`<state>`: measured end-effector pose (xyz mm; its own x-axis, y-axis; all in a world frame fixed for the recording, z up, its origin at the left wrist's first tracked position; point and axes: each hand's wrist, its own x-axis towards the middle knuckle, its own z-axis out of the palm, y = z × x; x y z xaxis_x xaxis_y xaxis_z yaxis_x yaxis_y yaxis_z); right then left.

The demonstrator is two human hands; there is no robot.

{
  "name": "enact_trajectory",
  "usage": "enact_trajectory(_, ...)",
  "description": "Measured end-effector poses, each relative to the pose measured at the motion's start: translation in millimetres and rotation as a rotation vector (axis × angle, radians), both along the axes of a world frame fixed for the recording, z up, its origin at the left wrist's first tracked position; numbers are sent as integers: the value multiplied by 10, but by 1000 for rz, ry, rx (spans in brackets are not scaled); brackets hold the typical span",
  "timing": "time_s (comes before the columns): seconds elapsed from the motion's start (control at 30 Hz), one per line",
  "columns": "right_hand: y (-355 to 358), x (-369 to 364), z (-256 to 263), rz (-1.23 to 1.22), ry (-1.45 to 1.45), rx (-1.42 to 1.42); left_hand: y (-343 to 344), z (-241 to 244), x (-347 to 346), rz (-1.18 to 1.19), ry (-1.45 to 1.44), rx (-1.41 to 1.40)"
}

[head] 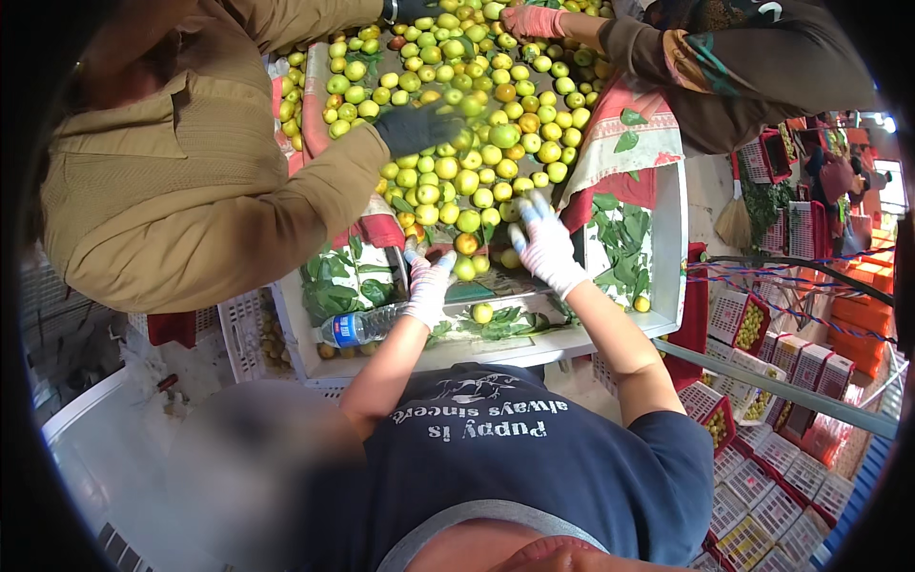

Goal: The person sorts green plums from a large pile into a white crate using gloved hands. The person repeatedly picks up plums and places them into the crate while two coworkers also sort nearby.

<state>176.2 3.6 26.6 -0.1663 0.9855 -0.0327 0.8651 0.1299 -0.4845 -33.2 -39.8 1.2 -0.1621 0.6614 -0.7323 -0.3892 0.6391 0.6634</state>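
Round yellow-green fruits (468, 182), some blushed orange, cover the sorting table before me. My left hand (429, 282), in a pale striped glove, is at the left side of the table's lower outlet, fingers apart. Just right of it lie a few fruits (465, 267) and an orange-tinged one (467, 244). My right hand (547, 247), gloved alike, reaches over the right side of the outlet with spread fingertips at the nearest fruits. One fruit (510, 258) lies beside its palm. Neither hand visibly holds anything.
A clear plastic bottle (363, 325) lies in the white front trough (515, 352) near my left wrist. Leaves (618, 239) fill the side compartments. Co-workers' gloved hands, dark (422, 129) and pink (532, 21), work among the fruit. A metal bar (779, 386) and crates (758, 493) are right.
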Motion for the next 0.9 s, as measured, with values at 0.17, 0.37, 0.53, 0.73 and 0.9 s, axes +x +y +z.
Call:
enact_trajectory(0.17,596,-709,-81,46,-158,170,-43,-311,-34,-138,282,100)
enact_trajectory(0.37,-87,-560,-189,412,-105,19,-100,-725,-108,-5,244,123)
enact_trajectory(0.53,184,63,99,305,176,68,-35,-277,-62,17,-14,76)
enact_trajectory(0.73,89,-306,-31,-53,-212,-188,51,-98,-17,-26,6,-14)
enact_trajectory(0.9,300,-208,181,406,27,-75,3,-343,-91,7,17,-37)
